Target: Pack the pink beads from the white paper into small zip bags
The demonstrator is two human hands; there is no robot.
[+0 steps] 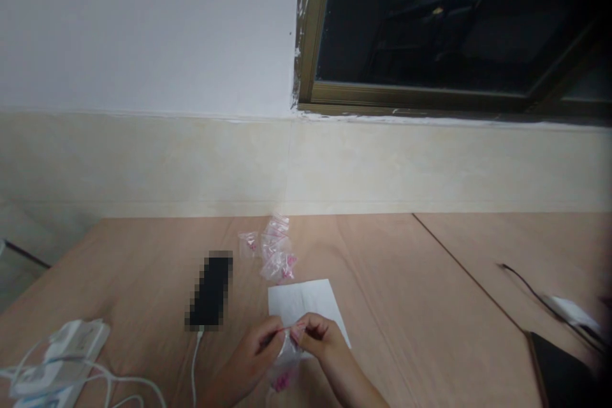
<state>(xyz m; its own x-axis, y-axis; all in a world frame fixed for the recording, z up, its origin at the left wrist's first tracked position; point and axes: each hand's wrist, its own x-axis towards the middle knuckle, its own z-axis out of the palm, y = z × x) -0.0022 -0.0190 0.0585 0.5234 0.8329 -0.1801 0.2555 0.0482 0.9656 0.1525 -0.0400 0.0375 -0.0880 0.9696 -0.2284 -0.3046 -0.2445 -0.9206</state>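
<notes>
A small clear zip bag (289,352) hangs between my hands, its top edge pinched on both sides. My left hand (258,347) grips the left end of that edge between thumb and fingers. The right end is in the closed fingers of my right hand (318,335). Small pink pieces (282,382) show low down, at the bag's bottom; whether they lie in this bag or another beneath it I cannot tell. Under and behind the hands lies a white sheet of paper (299,296). Beyond it, several clear bags (277,248) with pink contents form a loose pile.
A black phone (210,292) on a white cable (194,357) lies left of the hands. White power strips (76,350) with tangled cables occupy the front left. At far right are a dark flat object (561,370) and a black cable (526,284). A wall (191,166) bounds the table's back.
</notes>
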